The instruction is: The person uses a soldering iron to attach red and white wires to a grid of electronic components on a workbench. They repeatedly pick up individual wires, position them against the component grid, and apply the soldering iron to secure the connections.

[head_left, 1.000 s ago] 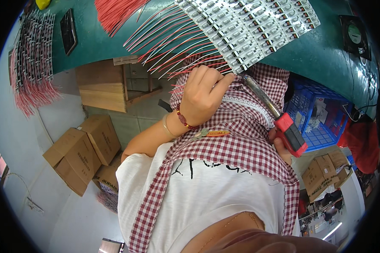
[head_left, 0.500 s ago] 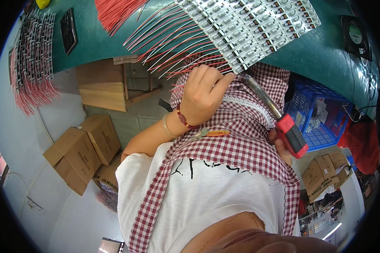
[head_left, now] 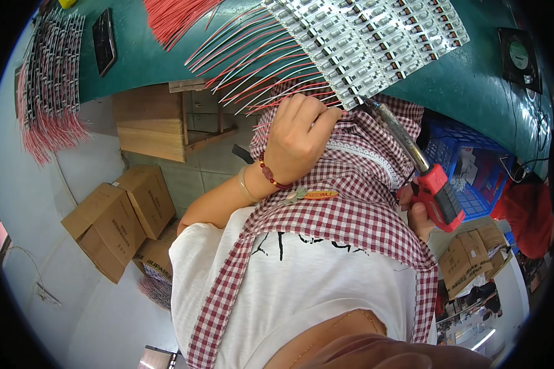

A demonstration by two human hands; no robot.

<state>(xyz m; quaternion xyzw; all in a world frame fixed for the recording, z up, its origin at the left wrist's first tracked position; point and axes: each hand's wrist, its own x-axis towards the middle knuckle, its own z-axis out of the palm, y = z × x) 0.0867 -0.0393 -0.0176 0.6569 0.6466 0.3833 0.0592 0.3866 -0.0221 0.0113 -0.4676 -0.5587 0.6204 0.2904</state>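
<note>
A panel of small white circuit boards [head_left: 366, 52] lies at the table's front edge, with rows of red and white wires [head_left: 252, 67] fanning out from its left side. My left hand [head_left: 298, 132] is closed at the panel's near corner, fingertips pinched on a wire whose held end is hidden. In my right hand [head_left: 417, 215] is a soldering iron with a red and black handle [head_left: 438, 197]. Its metal barrel [head_left: 403, 138] slants up to the left, and the tip is at the panel's lower edge, just right of my left fingertips. Contact is hard to make out.
Red wires [head_left: 175, 21] lie in a bundle behind, on the green table [head_left: 141, 61]. Further left are a phone [head_left: 104, 42] and a stack of wired boards [head_left: 52, 74]. A round-faced black device [head_left: 519, 58] sits right; a blue crate [head_left: 474, 200] stands below the table.
The soldering iron has shifted right, its tip moving slightly up along the panel's edge. More of my right hand's fingers show. My left hand has hardly moved.
</note>
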